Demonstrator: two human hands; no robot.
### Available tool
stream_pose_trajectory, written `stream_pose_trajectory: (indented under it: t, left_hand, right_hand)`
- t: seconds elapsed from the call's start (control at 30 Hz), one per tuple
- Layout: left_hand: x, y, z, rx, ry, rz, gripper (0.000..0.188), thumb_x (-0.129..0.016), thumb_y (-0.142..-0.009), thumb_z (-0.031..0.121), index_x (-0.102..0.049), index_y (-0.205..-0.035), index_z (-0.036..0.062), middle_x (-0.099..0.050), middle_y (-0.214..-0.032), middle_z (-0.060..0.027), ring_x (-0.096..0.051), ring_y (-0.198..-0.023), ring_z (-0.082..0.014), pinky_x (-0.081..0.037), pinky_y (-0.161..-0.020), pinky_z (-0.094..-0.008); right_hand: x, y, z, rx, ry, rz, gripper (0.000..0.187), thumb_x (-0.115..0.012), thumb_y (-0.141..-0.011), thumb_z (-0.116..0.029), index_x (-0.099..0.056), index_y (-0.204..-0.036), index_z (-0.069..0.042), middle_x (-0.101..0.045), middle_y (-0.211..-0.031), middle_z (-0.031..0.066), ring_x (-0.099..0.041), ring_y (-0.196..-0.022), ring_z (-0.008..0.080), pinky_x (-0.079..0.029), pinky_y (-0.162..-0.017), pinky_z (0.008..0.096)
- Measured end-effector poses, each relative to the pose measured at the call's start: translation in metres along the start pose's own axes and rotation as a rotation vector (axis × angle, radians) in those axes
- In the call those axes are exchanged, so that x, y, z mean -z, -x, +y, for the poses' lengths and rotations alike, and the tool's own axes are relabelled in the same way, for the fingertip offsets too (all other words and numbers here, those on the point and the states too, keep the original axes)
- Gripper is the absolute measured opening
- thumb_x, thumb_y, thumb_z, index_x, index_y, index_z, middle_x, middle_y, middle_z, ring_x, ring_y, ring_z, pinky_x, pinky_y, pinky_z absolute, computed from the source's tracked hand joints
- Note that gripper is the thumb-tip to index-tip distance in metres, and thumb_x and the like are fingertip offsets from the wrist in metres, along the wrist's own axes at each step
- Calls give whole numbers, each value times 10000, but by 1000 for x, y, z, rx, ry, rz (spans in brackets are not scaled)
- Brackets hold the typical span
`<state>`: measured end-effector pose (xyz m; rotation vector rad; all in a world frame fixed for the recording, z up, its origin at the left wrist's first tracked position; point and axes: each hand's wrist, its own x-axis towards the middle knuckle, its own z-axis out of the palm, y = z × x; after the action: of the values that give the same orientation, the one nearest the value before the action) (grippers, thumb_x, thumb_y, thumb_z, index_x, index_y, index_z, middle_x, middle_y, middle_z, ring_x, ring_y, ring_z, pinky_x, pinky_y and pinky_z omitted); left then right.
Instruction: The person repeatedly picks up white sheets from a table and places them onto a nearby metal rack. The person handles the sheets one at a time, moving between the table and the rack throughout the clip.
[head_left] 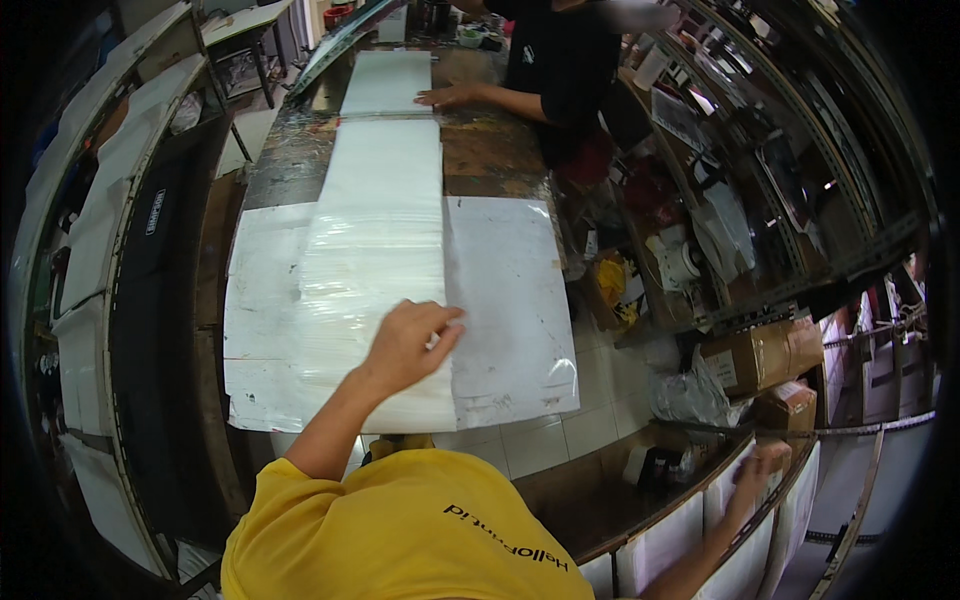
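A long stack of translucent white plastic sheets (375,230) runs down the middle of the table, its layers wrinkled and shiny. Over the right edge of its near part is my left hand (408,345), thumb and forefinger apart with nothing visible between them. Whether it presses on the sheets I cannot tell. Far out to the right, my right hand (757,475) reaches over a low rack of upright white panels (665,540), next to a small brown box (785,405). Motion smears its fingers, so their grip is hidden.
Across the table (490,150), a person in black (565,60) lays one hand (455,95) on a white sheet (388,80). A large white board (510,310) lies under the stack. Shelving (800,180) lines the right; a cardboard box (765,355) and a plastic bag (690,390) stand below.
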<state>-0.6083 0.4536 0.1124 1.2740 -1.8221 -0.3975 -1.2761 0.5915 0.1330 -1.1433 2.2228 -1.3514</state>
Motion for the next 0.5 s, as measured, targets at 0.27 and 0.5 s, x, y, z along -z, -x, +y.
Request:
stream_pose_trajectory:
  t: [0.27,0.5]
  left_hand:
    - [89,8,-85,311,-128,309,144,-648,-892,72,-665,-1002,-20,-612,-786,-110,-576,-629,-197,-470,-580,-311]
    - [110,-1,-135,327,-189,337,162,-629,-903,86,-664,-1020,-21,-607,-847,-110,-575,-685,-205,-473,-604,-313]
  right_hand:
    - [-257,122,173,-844,-472,1,204,-558,-937,-348,-570,-837,-170,-509,-705,-22,-490,-590,117,-431,-517,278]
    - [-299,252,226,-922,-46,-518,195,-521,-941,-191,-638,-919,-36,-643,-905,124,-611,-690,201,-490,-569,358]
